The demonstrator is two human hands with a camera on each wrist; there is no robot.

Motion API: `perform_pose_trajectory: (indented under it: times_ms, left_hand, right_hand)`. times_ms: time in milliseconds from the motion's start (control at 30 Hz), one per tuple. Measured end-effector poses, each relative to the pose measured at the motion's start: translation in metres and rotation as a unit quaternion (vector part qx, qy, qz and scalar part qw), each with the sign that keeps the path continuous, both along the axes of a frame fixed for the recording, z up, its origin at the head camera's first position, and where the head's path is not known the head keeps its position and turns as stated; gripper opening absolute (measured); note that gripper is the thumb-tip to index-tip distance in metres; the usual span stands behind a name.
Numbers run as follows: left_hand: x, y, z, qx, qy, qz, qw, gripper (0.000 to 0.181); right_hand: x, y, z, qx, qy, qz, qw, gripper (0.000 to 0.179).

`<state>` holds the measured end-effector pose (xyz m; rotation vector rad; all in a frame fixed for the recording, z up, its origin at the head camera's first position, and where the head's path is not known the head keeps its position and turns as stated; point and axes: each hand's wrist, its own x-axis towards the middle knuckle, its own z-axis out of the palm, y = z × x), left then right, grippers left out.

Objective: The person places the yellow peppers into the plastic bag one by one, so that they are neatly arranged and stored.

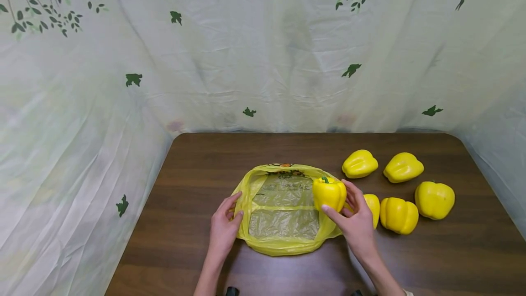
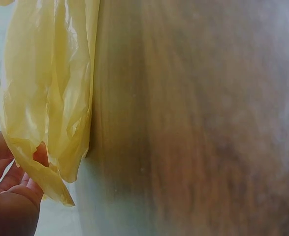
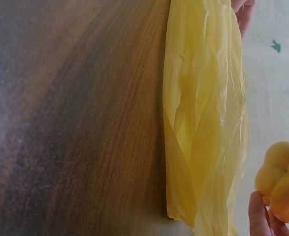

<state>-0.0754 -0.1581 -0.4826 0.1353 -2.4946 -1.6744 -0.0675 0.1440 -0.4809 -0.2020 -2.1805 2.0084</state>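
Note:
A yellow plastic bag [image 1: 283, 245] stands on the table with its wide mouth facing up, showing dark print on the inner far wall. At its left rim, my left hand [image 1: 225, 223] holds the plastic between thumb and fingers. The left wrist view has that hand's fingers [image 2: 40, 155] partly behind a fold of the bag. In my right hand [image 1: 356, 223] is a yellow bell pepper [image 1: 328, 194], gripped over the right side of the bag's mouth, green stem upward. The right wrist view shows this pepper's lobed underside [image 3: 282, 184] above the fingertips.
Right of the bag, several more yellow bell peppers lie on the brown wooden table [image 1: 197, 168], among them one at the back [image 1: 360, 164] and one farthest right [image 1: 434, 200]. One [image 1: 373, 209] is partly hidden by my right hand. A leaf-patterned white cloth [image 1: 263, 58] hangs behind.

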Motion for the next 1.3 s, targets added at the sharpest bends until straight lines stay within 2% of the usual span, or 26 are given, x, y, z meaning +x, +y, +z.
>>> perform_pose_trajectory:
  times_ms: [167, 300, 500, 767, 1100, 1300]
  left_hand:
    - [-0.006, -0.007, -0.025, 0.005, 0.009, 0.003, 0.9999, 0.050]
    - [-0.007, -0.010, -0.031, 0.003, 0.022, 0.000, 0.9998, 0.051]
    - [-0.007, -0.009, -0.030, 0.000, 0.033, 0.000, 0.9995, 0.051]
    - [-0.006, -0.009, -0.029, 0.001, 0.023, 0.002, 0.9997, 0.051]
    - [-0.006, -0.010, -0.030, 0.000, 0.018, 0.002, 0.9998, 0.051]
    - [-0.006, -0.010, -0.030, -0.002, 0.018, -0.001, 0.9998, 0.050]
  right_hand:
    - [-0.004, 0.000, -0.002, 0.020, -0.007, 0.020, 0.9996, 0.077]
    - [-0.006, 0.001, -0.003, 0.031, -0.015, 0.035, 0.9988, 0.079]
    - [-0.011, 0.000, -0.002, 0.057, -0.023, 0.049, 0.9969, 0.081]
    - [-0.017, -0.001, 0.002, 0.094, -0.057, 0.069, 0.9915, 0.086]
    - [-0.022, -0.004, 0.010, 0.156, -0.072, 0.106, 0.9795, 0.092]
    - [-0.026, -0.007, 0.013, 0.175, -0.089, 0.120, 0.9732, 0.090]
